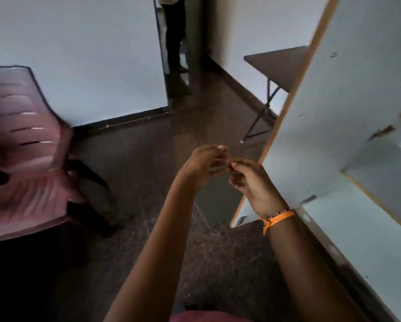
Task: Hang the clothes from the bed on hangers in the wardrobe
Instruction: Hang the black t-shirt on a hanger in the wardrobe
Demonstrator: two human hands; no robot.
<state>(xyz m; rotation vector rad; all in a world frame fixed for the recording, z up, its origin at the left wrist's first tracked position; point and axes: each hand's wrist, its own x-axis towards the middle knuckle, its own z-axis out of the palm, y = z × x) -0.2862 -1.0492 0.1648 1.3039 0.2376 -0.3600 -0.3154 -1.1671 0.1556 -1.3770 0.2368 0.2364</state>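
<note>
Near the wardrobe door (pixel 329 94), I see both hands (pixel 227 173) curled, pinching something tiny I can't make out; it could slip and drop to the floor (pixel 148 159).

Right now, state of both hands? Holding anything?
Left hand: fingers curled, pinching a thin dark item; what it is cannot be told.
Right hand: fingers curled, pinching the same item's other end.

We see a maroon slatted chair (pixel 25 145), our orange wristband (pixel 277 218), pale blue wardrobe door (pixel 329 108) edged tan, dark speckled floor (pixel 148 159).
</note>
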